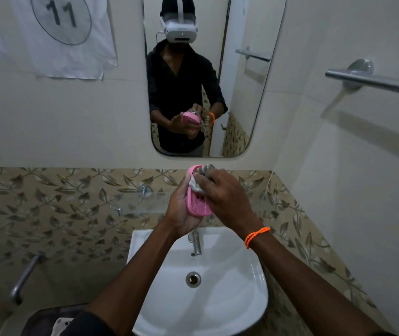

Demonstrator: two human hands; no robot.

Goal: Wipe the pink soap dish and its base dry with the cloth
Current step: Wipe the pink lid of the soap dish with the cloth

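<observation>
Right hand [226, 195]: fingers curled down, pinching a bunched cloth [199, 184] and pressing it into the upper half of the dish [197, 203]. Cloth is white where it meets the dish, grey at the top where it sticks out past the fingers. Orange cord band [256, 236] on the right wrist. Left hand [181, 204]: cupped around the dish from the left and beneath, fingers closed on its edge, thumb side toward the camera. Dish is pink, oval, held tilted with its open face toward the camera; slots visible in its floor below the cloth. Whether the base is attached cannot be told. Both hands held in the air above the white sink [230, 294], just over the tap [196, 243]; drain [193, 279] visible lower down. Behind the hands, leaf-pattern tiles [60, 202]. Mirror [254, 93] above shows the same grip from the front. Towel bar [375, 82] on the right wall.
</observation>
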